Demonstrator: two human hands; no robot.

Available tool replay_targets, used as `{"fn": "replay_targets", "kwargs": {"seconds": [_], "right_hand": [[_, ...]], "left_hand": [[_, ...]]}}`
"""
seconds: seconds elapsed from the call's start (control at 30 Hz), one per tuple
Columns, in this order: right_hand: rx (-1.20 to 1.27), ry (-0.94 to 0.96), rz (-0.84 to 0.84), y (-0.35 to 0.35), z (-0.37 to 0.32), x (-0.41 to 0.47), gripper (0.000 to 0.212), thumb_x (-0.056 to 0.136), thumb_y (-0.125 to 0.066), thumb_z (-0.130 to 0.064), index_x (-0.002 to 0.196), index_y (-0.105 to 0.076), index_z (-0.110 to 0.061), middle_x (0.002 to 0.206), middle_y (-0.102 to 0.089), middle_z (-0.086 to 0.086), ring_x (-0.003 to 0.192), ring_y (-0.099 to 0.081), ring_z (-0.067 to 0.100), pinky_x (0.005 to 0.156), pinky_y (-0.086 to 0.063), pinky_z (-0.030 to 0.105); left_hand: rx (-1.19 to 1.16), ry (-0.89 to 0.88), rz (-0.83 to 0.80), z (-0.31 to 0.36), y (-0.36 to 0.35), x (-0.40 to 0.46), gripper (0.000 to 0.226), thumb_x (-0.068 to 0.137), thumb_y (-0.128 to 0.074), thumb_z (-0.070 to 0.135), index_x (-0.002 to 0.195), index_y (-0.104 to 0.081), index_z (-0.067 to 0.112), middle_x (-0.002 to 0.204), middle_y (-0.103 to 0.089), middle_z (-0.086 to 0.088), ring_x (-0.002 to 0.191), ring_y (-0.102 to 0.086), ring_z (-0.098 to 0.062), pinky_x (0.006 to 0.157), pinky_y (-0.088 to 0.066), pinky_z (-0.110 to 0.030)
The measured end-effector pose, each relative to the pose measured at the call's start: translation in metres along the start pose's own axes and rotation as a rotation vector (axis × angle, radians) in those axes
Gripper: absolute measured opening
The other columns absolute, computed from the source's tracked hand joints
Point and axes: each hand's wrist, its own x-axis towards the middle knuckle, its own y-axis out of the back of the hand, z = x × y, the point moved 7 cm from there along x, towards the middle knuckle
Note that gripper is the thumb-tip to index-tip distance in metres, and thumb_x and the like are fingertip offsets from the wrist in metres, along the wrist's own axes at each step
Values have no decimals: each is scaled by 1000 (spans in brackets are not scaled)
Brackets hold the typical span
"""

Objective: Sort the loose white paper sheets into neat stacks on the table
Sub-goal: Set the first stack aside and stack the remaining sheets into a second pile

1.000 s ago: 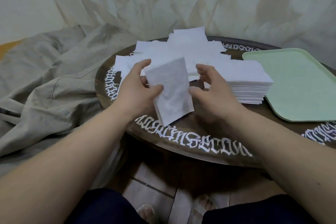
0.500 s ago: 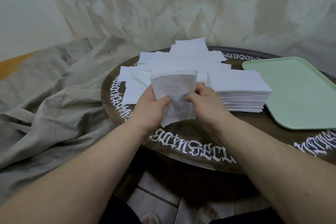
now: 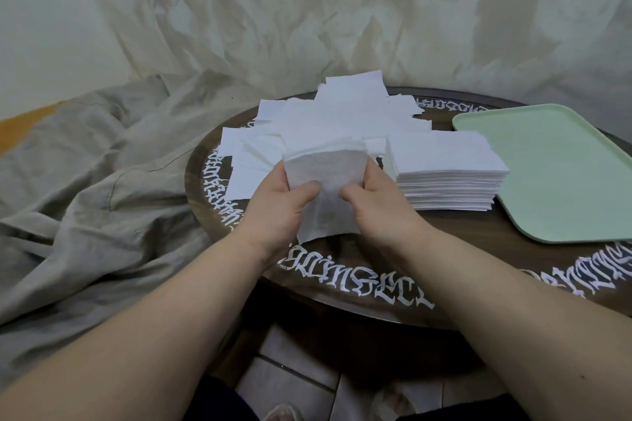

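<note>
Seen from above, a person's left hand and right hand each grip a side of a small bundle of white sheets, thumbs pressed on the near face, fingers curled behind (probably to square the edges); it is held above the round dark table, just in front of the loose pile; a neat stack sits just right, beside a green tray.
</note>
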Motion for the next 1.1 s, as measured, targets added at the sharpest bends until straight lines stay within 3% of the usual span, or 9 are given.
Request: {"fn": "replay_targets", "kwargs": {"seconds": [0.17, 0.33, 0.43, 0.53, 0.63, 0.8, 0.87, 0.97, 1.1], "right_hand": [[-193, -13, -77, -3, 9, -1, 44, 87, -42, -5, 127, -48, -22, 118, -61, -4, 110, -55, 14, 92, -44, 29], [-163, -4, -80, 4, 4, 1, 33, 88, -44, -6, 114, -51, -25, 109, -61, -5, 100, -56, 11, 79, -45, 22], [-324, -33, -192, -1, 16, 1, 40, 84, -55, -14, 124, -50, -21, 115, -62, -5, 105, -57, 14, 87, -45, 28], [-300, -127, -225, 4, 27, 0, 29, 79, -62, -15, 108, -59, -19, 102, -67, 1, 94, -63, 22, 74, -52, 33], [-149, -143, -79, 21, 27, 4, 9, 81, -63, -11, 88, -63, -16, 89, -66, 4, 80, -63, 23, 63, -50, 34], [-261, 11, 188, 42, 27, 14, 21, 82, -63, -8, 100, -62, -19, 85, -59, -4, 80, -59, 16, 82, -51, 35], [-425, 62, 139, 38, 25, 13, 30, 84, -63, -11, 113, -59, -19, 93, -60, -6, 86, -60, 14, 85, -49, 29], [-686, 135, 19, 29, 26, 8, 42, 84, -66, -20, 124, -54, -19, 103, -63, -4, 95, -60, 15, 88, -47, 29], [-938, 92, -127, 29, 29, 1, 37, 73, -74, -41, 99, -57, -21, 91, -65, -7, 87, -59, 16, 79, -50, 34]], "left_hand": [[3, 11, 16, -3, 2, -2, 32, 90, -52, -3, 119, -57, 10, 114, -68, -12, 110, -63, -30, 92, -51, -41], [-11, -12, 16, 3, 4, -3, 28, 92, -51, -2, 116, -59, 9, 109, -69, -10, 99, -67, -22, 80, -54, -30], [-49, 28, -2, 1, 0, -5, 21, 95, -48, 1, 110, -61, 9, 108, -70, -12, 99, -67, -24, 84, -55, -35], [-247, 76, 103, 4, 10, -1, 19, 97, -46, 5, 109, -59, 9, 107, -70, -10, 95, -68, -23, 84, -55, -38], [-311, 107, 215, 3, 34, 3, 13, 94, -52, 5, 101, -61, 11, 100, -71, -6, 86, -69, -18, 70, -59, -35], [445, 294, 195, -29, 65, 0, 13, 82, -69, 6, 74, -59, 10, 75, -64, -11, 54, -57, -20, 54, -50, -28], [786, 270, 131, -30, 64, 2, 18, 80, -70, 14, 67, -58, 10, 68, -61, -10, 60, -59, -26, 65, -53, -38], [1245, 209, 56, -17, 53, 4, 29, 84, -64, 30, 66, -58, 8, 71, -60, -8, 77, -59, -29, 73, -49, -35], [1454, 177, 93, -4, 58, 3, 31, 83, -63, 35, 93, -67, 6, 97, -66, -8, 101, -60, -28, 81, -48, -32]]}}
